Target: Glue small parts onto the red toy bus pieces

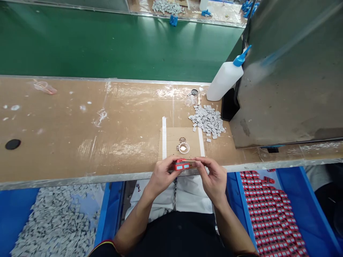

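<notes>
My left hand (164,175) is closed on a small red toy car body (182,166) with pale window-like panels, held level over the table's front edge. Between the thumb and fingers of my right hand (213,178) is a thin wooden stick (189,161), its tip over the top of the red piece. Whether the tip touches it, I cannot tell. Just beyond the hands, a small clear round cup (184,147) stands on a taped cardboard sheet (177,132). Further right lies a pile of small grey flat pieces (208,120).
A white bottle (224,81) with a blue nozzle leans by a metal housing (289,78). Blue bins flank my lap, with grey pieces (59,217) at left and rows of red car bodies (273,214) at right. A green belt (115,46) runs behind the table.
</notes>
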A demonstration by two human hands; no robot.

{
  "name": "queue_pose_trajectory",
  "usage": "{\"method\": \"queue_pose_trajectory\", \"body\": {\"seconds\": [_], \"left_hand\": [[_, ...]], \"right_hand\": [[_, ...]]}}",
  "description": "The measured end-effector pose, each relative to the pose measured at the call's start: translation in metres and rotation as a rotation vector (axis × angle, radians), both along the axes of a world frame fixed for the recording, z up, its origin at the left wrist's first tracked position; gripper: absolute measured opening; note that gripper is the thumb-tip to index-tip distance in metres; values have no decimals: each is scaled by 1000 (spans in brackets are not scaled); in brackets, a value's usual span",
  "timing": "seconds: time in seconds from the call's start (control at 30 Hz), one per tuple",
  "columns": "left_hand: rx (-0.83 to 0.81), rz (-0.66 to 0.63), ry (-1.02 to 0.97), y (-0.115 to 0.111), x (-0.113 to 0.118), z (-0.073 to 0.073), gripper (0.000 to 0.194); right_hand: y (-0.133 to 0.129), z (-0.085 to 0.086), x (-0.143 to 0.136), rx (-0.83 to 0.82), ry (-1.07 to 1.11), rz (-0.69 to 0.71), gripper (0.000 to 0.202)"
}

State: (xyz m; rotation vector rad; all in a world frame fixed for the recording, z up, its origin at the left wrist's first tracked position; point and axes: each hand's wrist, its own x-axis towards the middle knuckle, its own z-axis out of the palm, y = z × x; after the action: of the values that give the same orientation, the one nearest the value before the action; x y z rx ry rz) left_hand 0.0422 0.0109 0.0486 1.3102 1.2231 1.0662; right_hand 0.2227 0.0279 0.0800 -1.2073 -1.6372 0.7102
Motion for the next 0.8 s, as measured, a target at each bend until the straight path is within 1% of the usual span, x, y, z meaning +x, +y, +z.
{"method": "queue_pose_trajectory", "body": {"seconds": [0.37, 0.6, 0.8], "left_hand": [[29, -7, 36, 0, -1, 0, 19], [44, -13, 40, 1, -1, -1, 20], [49, -17, 81, 0, -2, 1, 18]], "right_hand": [[4, 8, -6, 67, -44, 83, 13], [6, 9, -2, 114, -122, 83, 12], [5, 9, 0, 75, -124, 110, 12]]}}
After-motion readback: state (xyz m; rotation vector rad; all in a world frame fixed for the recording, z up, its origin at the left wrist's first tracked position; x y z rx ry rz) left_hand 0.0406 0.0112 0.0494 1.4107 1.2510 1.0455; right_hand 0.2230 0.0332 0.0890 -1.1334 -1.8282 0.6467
